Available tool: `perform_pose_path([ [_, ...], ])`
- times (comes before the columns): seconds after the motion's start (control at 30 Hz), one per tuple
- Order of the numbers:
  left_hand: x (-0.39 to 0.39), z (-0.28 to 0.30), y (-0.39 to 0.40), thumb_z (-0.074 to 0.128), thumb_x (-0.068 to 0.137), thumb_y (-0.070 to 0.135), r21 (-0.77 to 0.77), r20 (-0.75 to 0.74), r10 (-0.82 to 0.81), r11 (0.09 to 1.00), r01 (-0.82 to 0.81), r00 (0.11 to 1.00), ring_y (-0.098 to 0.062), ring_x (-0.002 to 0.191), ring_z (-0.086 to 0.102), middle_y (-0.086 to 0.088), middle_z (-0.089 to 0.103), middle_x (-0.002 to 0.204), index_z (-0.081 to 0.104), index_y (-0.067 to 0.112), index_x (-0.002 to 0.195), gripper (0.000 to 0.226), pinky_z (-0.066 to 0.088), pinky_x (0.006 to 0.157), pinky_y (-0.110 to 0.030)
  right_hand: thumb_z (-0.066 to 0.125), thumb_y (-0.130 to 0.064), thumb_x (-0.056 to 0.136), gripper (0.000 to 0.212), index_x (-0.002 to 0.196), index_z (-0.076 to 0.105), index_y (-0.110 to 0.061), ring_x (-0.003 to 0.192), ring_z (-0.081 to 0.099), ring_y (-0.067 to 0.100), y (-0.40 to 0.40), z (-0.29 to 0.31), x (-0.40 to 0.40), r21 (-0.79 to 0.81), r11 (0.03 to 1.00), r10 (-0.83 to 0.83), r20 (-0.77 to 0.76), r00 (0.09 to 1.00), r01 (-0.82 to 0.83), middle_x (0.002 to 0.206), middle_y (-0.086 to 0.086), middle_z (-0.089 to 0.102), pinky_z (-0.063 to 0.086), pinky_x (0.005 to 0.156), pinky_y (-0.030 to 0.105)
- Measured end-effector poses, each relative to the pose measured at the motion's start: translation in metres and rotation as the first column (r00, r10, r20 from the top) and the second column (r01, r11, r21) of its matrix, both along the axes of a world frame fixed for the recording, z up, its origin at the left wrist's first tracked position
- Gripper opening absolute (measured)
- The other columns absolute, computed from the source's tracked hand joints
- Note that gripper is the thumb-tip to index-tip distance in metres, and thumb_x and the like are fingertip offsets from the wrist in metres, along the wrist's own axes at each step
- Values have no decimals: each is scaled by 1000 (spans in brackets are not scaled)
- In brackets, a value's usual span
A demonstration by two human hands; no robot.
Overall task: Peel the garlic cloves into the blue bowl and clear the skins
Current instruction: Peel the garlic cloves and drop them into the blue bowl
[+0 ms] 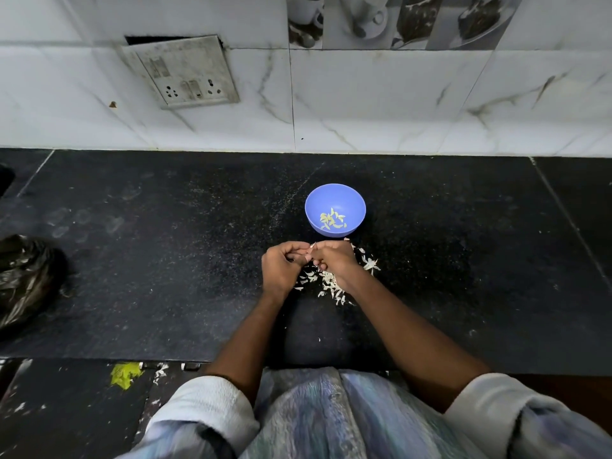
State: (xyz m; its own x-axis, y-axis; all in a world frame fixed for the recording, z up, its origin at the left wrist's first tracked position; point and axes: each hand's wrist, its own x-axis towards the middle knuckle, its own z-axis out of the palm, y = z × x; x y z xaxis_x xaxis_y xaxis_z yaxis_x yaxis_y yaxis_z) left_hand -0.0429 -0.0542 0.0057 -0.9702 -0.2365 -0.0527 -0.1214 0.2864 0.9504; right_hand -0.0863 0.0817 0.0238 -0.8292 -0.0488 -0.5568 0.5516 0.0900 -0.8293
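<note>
**Fingertip work on a small clove**

Between the curled fingertips of the left hand and right hand sits a garlic clove, mostly hidden, with a pale tip showing where both hands pinch it. It likely handles light, firm and slick, its skin papery; pinching at the ends seems best. Wrists hover low over the scattered skins on the black counter, just short of the blue bowl holding peeled cloves.

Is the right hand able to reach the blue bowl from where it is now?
Probably yes. The right hand is just in front of the blue bowl, and only bare counter and a few garlic skins lie between them. It pinches a garlic clove together with the left hand.
</note>
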Motion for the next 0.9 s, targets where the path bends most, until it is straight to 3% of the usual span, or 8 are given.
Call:
perform_pose_path([
  [0.17,2,0,5,84,83,-1,17,-6,33,999,-33,999,-10,74,74,2,80,82,81,15,97,21,61,76,-24,62,6,90,12,94,73,5,52,53,11,3,4,3,-119,992,-41,40,998,45,66,7,69,35,49,21],
  [0.43,7,0,11,82,86,5,-3,40,105,995,-105,994,-3,68,73,7,79,77,85,15,95,14,59,71,-23,63,2,85,18,98,74,8,50,59,16,11,12,8,-76,997,2,13,1000,-1,70,14,71,34,45,21],
  [0.6,6,-4,13,78,90,11,112,93,221,967,-231,971,-2,70,70,5,81,84,85,16,95,10,56,70,-25,62,-3,89,17,99,72,6,51,60,15,11,13,10,-49,999,10,-18,1000,-11,79,21,76,35,44,20],
  [0.7,6,-5,14,68,93,7,59,103,204,976,-210,974,7,60,60,6,79,85,83,17,94,18,49,68,-23,61,-3,88,14,94,70,5,50,57,16,13,13,11,-66,998,-2,-14,1000,1,72,19,72,34,45,23],
  [0.77,7,-3,16,63,95,5,-7,96,177,984,-177,979,7,65,61,8,78,90,81,19,95,22,49,70,-22,60,-5,85,11,88,67,2,47,53,17,15,12,12,-69,997,-32,-2,999,31,67,17,67,32,45,25],
  [0.9,7,-4,16,68,97,10,-72,55,140,988,-136,989,-7,80,72,8,79,90,81,20,95,16,55,78,-22,61,-6,83,8,79,66,-1,44,48,16,21,11,11,-77,995,-67,9,998,68,62,14,62,28,42,25],
])
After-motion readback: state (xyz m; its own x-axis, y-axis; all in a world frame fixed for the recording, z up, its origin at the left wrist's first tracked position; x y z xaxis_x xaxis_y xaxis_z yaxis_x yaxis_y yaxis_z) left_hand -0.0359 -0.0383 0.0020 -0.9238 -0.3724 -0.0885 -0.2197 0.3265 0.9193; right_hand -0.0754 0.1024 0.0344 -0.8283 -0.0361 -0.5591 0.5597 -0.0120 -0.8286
